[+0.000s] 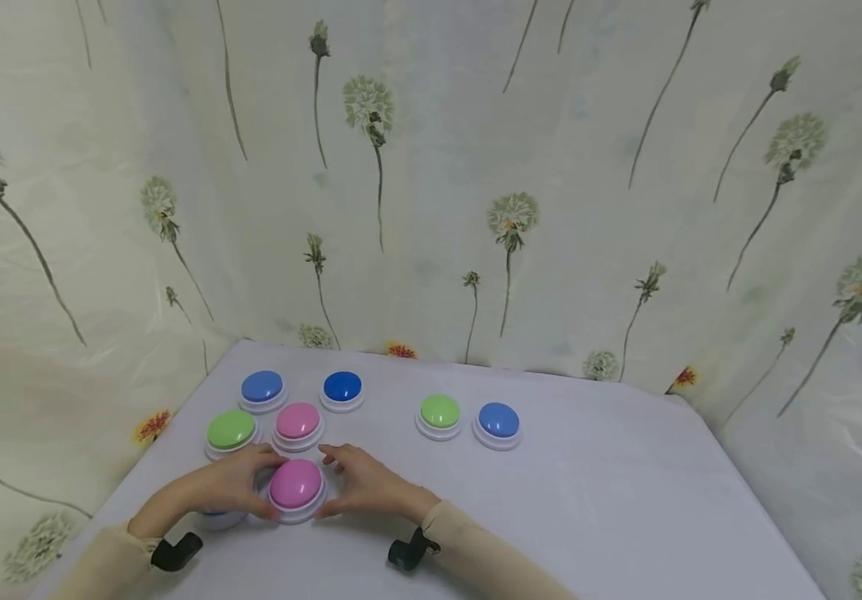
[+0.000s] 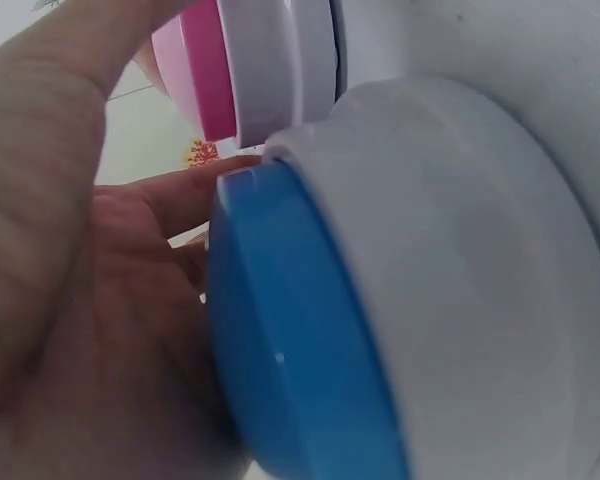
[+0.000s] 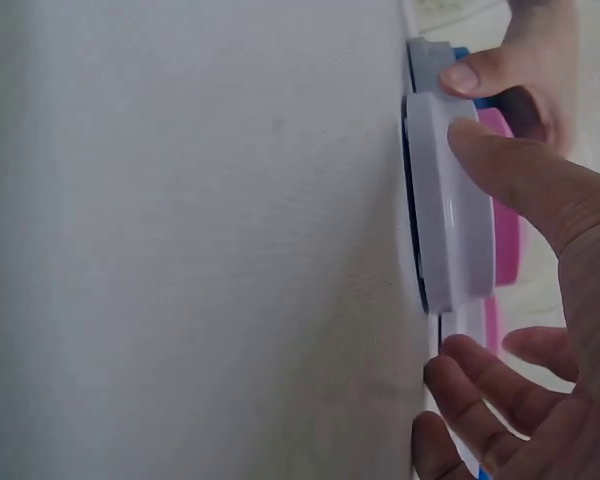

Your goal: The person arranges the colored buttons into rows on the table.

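Observation:
On the white table, a pink domed push button [image 1: 296, 483] with a white round base sits between both hands. My left hand [image 1: 232, 483] curves about its left side, thumb and fingertips at the rim. My right hand [image 1: 373, 485] is on the other side, thumb tip at the base and the other fingers spread apart from it, as the right wrist view shows. Under my left hand, mostly hidden in the head view, is a blue push button [image 2: 290, 330]. Behind the near pink button stands another pink push button [image 1: 298, 421], with a green push button [image 1: 231, 429] to its left.
Farther back are a light blue button [image 1: 262, 386] and a dark blue button [image 1: 343, 387]. To the right stand a green button [image 1: 440, 412] and a blue button [image 1: 498, 421]. A flowered curtain [image 1: 431, 167] hangs behind the table [image 1: 626, 500].

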The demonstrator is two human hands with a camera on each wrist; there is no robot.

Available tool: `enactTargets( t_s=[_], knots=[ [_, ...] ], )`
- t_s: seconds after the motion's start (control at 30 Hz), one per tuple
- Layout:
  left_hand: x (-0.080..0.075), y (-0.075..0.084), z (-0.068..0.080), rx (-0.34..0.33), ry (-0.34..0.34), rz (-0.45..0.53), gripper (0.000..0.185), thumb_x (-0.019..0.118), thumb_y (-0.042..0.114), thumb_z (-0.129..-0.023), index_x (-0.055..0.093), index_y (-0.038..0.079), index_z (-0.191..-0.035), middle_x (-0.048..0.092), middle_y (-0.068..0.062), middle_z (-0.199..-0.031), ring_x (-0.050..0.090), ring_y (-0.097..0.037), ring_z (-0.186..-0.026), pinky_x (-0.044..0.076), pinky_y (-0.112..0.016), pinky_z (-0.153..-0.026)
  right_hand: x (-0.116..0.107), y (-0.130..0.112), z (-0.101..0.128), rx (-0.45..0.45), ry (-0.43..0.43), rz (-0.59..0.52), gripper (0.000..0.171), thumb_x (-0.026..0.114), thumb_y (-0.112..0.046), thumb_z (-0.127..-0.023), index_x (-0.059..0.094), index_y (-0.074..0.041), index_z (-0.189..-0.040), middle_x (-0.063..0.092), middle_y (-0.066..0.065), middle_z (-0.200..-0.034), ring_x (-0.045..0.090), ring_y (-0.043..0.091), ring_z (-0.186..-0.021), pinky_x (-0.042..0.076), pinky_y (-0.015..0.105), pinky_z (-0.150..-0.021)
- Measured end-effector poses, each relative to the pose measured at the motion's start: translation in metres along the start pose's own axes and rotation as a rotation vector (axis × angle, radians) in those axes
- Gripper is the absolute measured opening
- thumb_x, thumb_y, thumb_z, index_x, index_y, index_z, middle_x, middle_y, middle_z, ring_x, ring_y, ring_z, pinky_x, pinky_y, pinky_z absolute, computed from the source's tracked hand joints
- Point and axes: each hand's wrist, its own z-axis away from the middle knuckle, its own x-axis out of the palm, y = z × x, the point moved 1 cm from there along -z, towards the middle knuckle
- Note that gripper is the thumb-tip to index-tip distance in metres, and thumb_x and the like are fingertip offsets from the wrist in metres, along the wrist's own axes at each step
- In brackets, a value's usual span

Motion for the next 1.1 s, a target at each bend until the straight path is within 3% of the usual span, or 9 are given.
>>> enactTargets(
  t_s=[0.13,0.37,0.6,0.93,1.1],
  knots=[
    [0.001,-0.002,-0.001,0.009,0.005,-0.004,0.072,0.081,0.052,-0.067,0.062,0.01,-0.122,0.06,0.001,-0.116,0.056,-0.022,-0.11,0.046,-0.05,-0.097,0.003,-0.003,-0.004,-0.022,-0.003,0.035,0.087,0.08,-0.051,-0.073,0.045,-0.014,-0.144,0.058,-0.002,-0.125,0.053,0.006,-0.112,0.046,0.019,-0.094],
    [-0.001,0.0,-0.001,0.011,0.018,0.023,0.07,0.083,0.048,-0.066,0.062,0.01,-0.121,0.064,0.004,-0.115,0.059,-0.022,-0.109,0.048,-0.049,-0.095,0.011,-0.002,-0.009,-0.046,0.029,0.097,0.073,0.079,-0.054,-0.072,0.057,-0.019,-0.133,0.057,-0.006,-0.116,0.049,0.001,-0.104,0.044,0.016,-0.09],
    [0.001,0.001,0.0,-0.017,0.012,0.038,0.07,0.084,0.048,-0.065,0.061,0.012,-0.12,0.064,0.005,-0.113,0.058,-0.018,-0.106,0.049,-0.046,-0.093,0.013,-0.003,-0.007,-0.001,0.021,0.054,0.071,0.078,-0.054,-0.072,0.058,-0.022,-0.132,0.056,-0.008,-0.115,0.048,0.0,-0.102,0.045,0.016,-0.088],
    [-0.001,0.008,-0.001,-0.005,0.003,0.023,0.07,0.083,0.048,-0.067,0.06,0.012,-0.122,0.064,0.005,-0.115,0.057,-0.017,-0.105,0.049,-0.045,-0.09,0.011,-0.003,-0.002,-0.004,0.044,0.055,0.071,0.078,-0.056,-0.072,0.057,-0.023,-0.132,0.056,-0.007,-0.118,0.049,0.0,-0.105,0.046,0.017,-0.089],
    [-0.004,0.016,-0.004,0.017,0.023,0.045,0.07,0.081,0.049,-0.07,0.058,0.014,-0.126,0.062,0.006,-0.116,0.057,-0.017,-0.106,0.05,-0.047,-0.091,-0.001,-0.003,0.003,0.0,0.08,0.053,0.07,0.077,-0.057,-0.072,0.058,-0.027,-0.132,0.056,-0.008,-0.12,0.051,0.003,-0.109,0.048,0.02,-0.091]
  ],
)
